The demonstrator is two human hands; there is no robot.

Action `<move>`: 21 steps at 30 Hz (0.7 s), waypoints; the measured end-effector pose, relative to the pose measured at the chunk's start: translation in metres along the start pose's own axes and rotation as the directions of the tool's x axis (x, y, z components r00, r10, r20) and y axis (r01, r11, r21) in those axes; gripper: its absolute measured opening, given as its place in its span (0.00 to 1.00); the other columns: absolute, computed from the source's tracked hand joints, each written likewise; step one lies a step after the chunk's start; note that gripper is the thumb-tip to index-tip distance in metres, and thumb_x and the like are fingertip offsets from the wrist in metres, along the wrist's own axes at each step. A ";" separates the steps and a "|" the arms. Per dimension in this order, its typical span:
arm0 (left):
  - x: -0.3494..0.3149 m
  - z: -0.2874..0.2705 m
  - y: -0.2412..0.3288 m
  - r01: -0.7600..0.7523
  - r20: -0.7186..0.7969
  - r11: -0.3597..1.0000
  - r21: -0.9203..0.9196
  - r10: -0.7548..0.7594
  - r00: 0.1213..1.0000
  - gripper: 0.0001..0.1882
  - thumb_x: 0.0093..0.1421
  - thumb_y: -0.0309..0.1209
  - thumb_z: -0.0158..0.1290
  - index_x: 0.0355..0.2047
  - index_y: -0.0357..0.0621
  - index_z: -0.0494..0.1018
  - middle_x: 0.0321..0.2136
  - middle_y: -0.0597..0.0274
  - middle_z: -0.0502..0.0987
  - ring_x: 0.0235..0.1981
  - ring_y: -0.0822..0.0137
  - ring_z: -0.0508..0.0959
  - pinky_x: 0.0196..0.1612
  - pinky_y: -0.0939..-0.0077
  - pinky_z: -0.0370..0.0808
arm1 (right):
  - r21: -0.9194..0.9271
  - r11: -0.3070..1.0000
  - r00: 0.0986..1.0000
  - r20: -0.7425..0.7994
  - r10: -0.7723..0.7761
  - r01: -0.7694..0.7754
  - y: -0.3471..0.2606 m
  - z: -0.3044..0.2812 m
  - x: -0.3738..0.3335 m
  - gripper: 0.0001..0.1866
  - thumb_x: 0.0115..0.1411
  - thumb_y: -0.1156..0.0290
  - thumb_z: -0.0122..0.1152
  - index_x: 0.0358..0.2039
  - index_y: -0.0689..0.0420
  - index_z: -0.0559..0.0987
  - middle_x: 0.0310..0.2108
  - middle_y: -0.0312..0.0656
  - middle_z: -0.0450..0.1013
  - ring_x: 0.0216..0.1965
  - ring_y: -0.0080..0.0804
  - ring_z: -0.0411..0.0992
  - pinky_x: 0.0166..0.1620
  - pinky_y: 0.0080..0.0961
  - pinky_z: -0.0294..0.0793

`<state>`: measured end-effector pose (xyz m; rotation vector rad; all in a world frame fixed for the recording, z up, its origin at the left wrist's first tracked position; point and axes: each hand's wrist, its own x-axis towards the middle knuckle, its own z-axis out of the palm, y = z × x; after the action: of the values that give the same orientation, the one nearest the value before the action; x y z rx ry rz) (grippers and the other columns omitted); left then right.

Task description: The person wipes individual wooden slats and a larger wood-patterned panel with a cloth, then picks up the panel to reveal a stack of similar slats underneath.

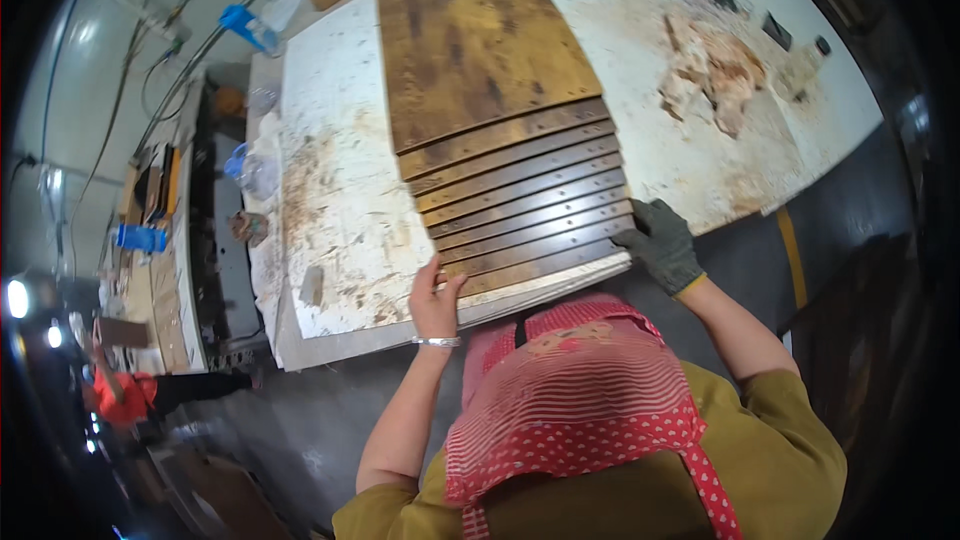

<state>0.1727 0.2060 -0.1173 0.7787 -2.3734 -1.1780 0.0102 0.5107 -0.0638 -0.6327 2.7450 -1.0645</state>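
A stack of brown-stained wooden boards (490, 50) lies fanned out like stairs, each near edge dotted with small dark holes. At the near left corner, my bare left hand (435, 302) is closed round the edge of the nearest board (530, 272), thumb on top; a bracelet circles the wrist. My right hand (662, 248), in a dark grey glove with a yellow cuff, is closed at the right end of the nearest boards, its thumb over the edge. The undersides of the boards and some of my fingertips are hidden.
The stack rests on a stained white worktable (340, 170). Crumpled brown-stained rags (715, 75) lie at the right, near a dark block (776, 32) and a clear bottle (800, 70). A small grey block (312, 285) sits at the left. Another person (125, 395) in orange is far left.
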 end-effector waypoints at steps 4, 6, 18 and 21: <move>-0.002 0.001 0.012 -0.052 0.093 0.998 0.025 0.049 0.994 0.24 0.52 0.26 0.60 0.50 0.37 0.69 0.39 0.55 0.73 0.35 0.66 0.75 0.32 0.77 0.76 | -0.084 0.996 0.979 0.202 -0.021 0.039 0.019 -0.014 0.010 0.21 0.51 0.57 0.61 0.39 0.60 0.76 0.27 0.50 0.72 0.31 0.49 0.71 0.35 0.39 0.70; -0.006 -0.006 0.006 -0.029 0.102 0.996 -0.084 0.038 0.994 0.24 0.51 0.27 0.58 0.49 0.39 0.69 0.39 0.53 0.74 0.35 0.60 0.76 0.39 0.70 0.73 | -0.241 0.965 0.980 0.190 -0.060 0.105 -0.020 -0.033 0.013 0.18 0.51 0.59 0.62 0.36 0.60 0.78 0.27 0.50 0.73 0.30 0.48 0.72 0.35 0.37 0.71; 0.044 -0.200 -0.118 -0.075 -0.217 0.791 0.607 0.256 0.942 0.29 0.50 0.36 0.61 0.51 0.40 0.67 0.41 0.49 0.71 0.42 0.49 0.71 0.47 0.59 0.68 | 0.422 0.831 0.503 0.662 -0.556 0.362 -0.263 0.166 0.037 0.22 0.57 0.52 0.56 0.42 0.58 0.78 0.41 0.50 0.74 0.43 0.44 0.73 0.48 0.33 0.70; 0.052 -0.205 -0.142 -0.178 -0.023 0.872 0.456 0.212 0.977 0.29 0.52 0.36 0.60 0.53 0.40 0.66 0.41 0.50 0.72 0.42 0.53 0.72 0.44 0.63 0.70 | 0.388 0.866 0.499 0.709 -0.499 0.315 -0.295 0.195 0.039 0.22 0.57 0.53 0.57 0.44 0.57 0.77 0.42 0.50 0.74 0.43 0.39 0.73 0.47 0.30 0.71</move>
<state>0.2890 -0.0206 -0.1089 0.6785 -2.6236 -0.5063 0.1256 0.1791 -0.0102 -1.3801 1.6900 -0.8132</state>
